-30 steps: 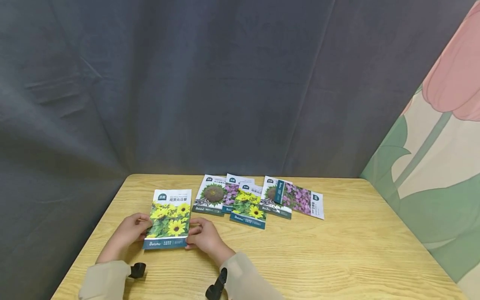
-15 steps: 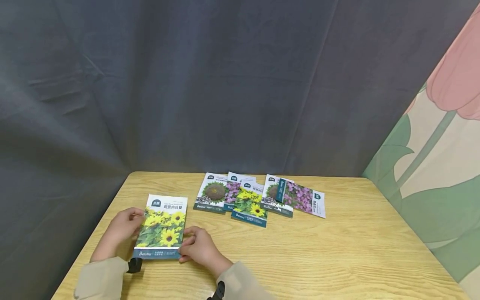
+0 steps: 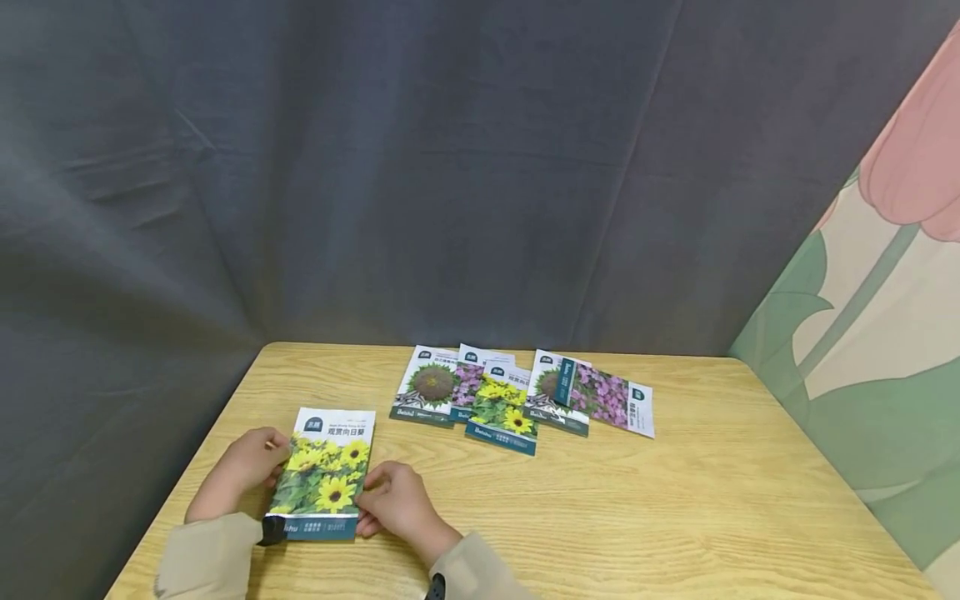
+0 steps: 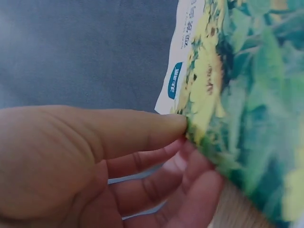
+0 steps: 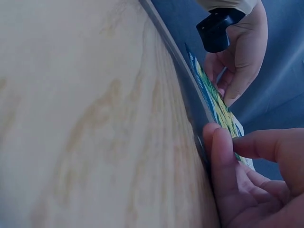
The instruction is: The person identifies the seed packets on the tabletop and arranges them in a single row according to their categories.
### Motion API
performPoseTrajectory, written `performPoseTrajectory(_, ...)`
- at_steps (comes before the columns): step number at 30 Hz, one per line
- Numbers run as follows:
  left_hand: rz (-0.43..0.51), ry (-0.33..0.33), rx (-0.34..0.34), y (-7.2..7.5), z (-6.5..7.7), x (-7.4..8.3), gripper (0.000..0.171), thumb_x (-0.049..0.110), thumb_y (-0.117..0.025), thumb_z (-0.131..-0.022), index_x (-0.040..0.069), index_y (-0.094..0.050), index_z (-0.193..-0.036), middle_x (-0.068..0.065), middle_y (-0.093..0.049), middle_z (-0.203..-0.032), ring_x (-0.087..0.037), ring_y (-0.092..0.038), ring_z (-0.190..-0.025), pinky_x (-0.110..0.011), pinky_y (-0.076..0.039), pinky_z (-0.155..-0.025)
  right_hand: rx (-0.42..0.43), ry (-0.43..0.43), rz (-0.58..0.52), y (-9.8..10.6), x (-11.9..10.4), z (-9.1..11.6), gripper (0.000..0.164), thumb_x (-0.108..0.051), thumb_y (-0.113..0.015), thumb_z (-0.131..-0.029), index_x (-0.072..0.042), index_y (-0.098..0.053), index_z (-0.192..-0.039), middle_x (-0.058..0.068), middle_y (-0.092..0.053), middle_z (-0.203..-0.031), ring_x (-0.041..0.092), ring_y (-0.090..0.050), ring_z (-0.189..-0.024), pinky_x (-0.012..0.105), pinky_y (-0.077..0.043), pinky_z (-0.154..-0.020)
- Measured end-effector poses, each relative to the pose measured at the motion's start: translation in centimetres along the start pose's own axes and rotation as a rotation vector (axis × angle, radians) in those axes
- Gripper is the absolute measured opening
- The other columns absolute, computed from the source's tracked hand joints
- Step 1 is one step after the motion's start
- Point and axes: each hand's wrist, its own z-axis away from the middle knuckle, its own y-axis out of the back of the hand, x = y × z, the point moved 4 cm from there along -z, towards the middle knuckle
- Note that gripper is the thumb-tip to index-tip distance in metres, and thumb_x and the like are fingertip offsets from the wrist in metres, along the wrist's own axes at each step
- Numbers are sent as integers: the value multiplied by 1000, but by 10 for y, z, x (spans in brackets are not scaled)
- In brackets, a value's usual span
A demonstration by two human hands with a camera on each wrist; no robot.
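A seed packet (image 3: 322,471) with yellow sunflowers is held face up at the table's front left, white title band at the far end and blue strip toward me. My left hand (image 3: 243,462) pinches its left edge; in the left wrist view the thumb (image 4: 156,130) lies on the printed face, with fingers curled beneath. My right hand (image 3: 401,500) grips the lower right edge between thumb and fingers. The right wrist view shows the packet (image 5: 213,99) edge-on, tilted close over the wooden surface, with the left hand (image 5: 244,57) on its opposite side.
Several more seed packets lie overlapping at the back: one with a sunflower head (image 3: 431,383), a yellow-flowered one (image 3: 502,408), and a sideways purple-flowered one (image 3: 603,396). A dark curtain (image 3: 450,183) hangs behind the wooden table (image 3: 675,508); a tulip-patterned wall (image 3: 885,358) borders the right.
Both hands have brought the sunflower packet toward me and slightly left, keeping hold of its two sides. The packets at the back have stayed in place.
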Motion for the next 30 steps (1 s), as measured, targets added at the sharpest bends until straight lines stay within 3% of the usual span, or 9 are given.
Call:
performPoseTrajectory(7, -37, 39, -35, -1, 4, 0, 16, 7, -52, -101, -8, -57, -98, -15, -57, -83, -23, -56, -73, -33, -51, -61, -15, 24, 21, 0, 0, 1, 6, 5, -67, -92, 1, -64, -89, 10, -66, -63, 18, -65, -49, 29, -59, -50)
performPoseTrajectory(15, -78, 70, -51, -4, 3, -3, 20, 9, -55, -100, 1, -51, -82, -11, -52, -75, -22, -52, -67, -30, -47, -58, -7, 52, 77, -3, 3, -1, 11, 6, -69, -90, -2, -64, -83, 7, -66, -60, 8, -60, -44, 25, -56, -46)
performPoseTrajectory(30, -145, 104, -48, -7, 6, -4, 26, 10, -63, -96, 3, -50, -74, -7, -49, -65, -16, -46, -55, -27, -42, -54, 10, 79, 174, -4, 0, -1, 18, 7, -70, -87, -5, -61, -78, 2, -63, -56, 5, -56, -40, 24, -53, -43)
